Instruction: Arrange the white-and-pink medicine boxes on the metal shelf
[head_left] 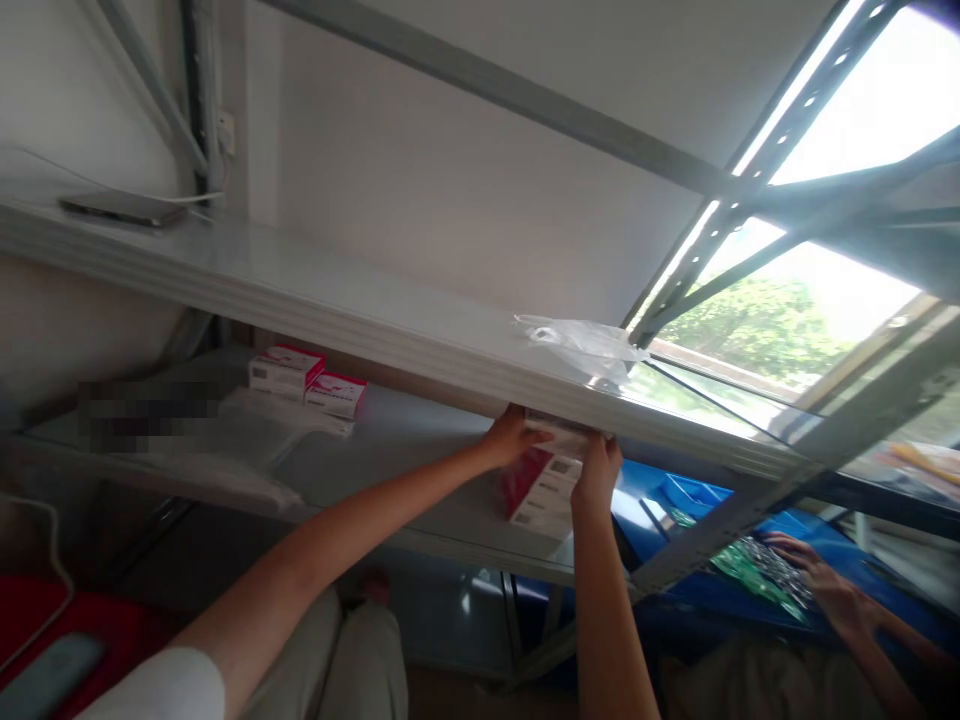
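Observation:
In the head view, my left hand and my right hand reach under the upper shelf board and grip opposite ends of a small white carton. Its top is partly hidden by the shelf edge. Directly below sit stacked red-and-white cartons on the lower shelf. Whether the held carton touches this stack I cannot tell, as it is slightly blurred. The fingers of both hands are closed around its ends.
Two pink-and-white cartons stand farther left beside clear plastic wrapping. On the upper board lie a phone and a clear plastic bag. Past the metal upright, another person's hands handle green and silvery items over blue bins.

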